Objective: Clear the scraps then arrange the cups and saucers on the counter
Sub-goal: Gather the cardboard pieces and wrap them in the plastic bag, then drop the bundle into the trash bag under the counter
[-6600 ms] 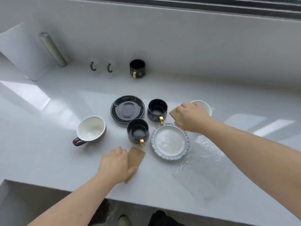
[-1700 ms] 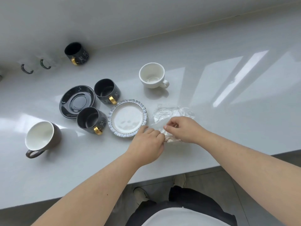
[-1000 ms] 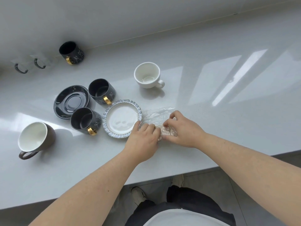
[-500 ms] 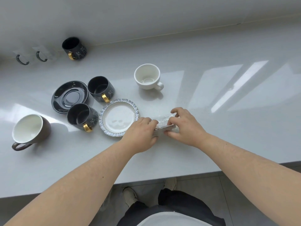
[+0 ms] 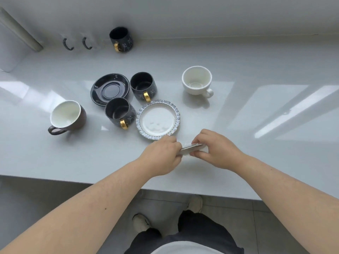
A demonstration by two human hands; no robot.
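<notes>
My left hand (image 5: 161, 156) and my right hand (image 5: 216, 149) both pinch a folded bundle of clear plastic wrap and scraps (image 5: 190, 147) just above the counter, in front of the white saucer with a blue rim (image 5: 158, 119). Left of that saucer stand two black cups with gold handles (image 5: 120, 113) (image 5: 144, 86) and a black saucer (image 5: 109, 88). A brown mug with a white inside (image 5: 67, 117) is at the left. A white cup (image 5: 197, 80) stands at the right. A third black cup (image 5: 121, 39) sits by the back wall.
The white counter (image 5: 256, 143) ends in a front edge close below my hands. Two clear cups with dark handles (image 5: 77, 44) stand at the back wall. A white board and a grey tube (image 5: 20, 32) lean in the far left corner.
Both hands have gathered the spread plastic wrap into a small flat bundle and lifted it slightly. The cardboard scraps picked up earlier are no longer seen loose.
</notes>
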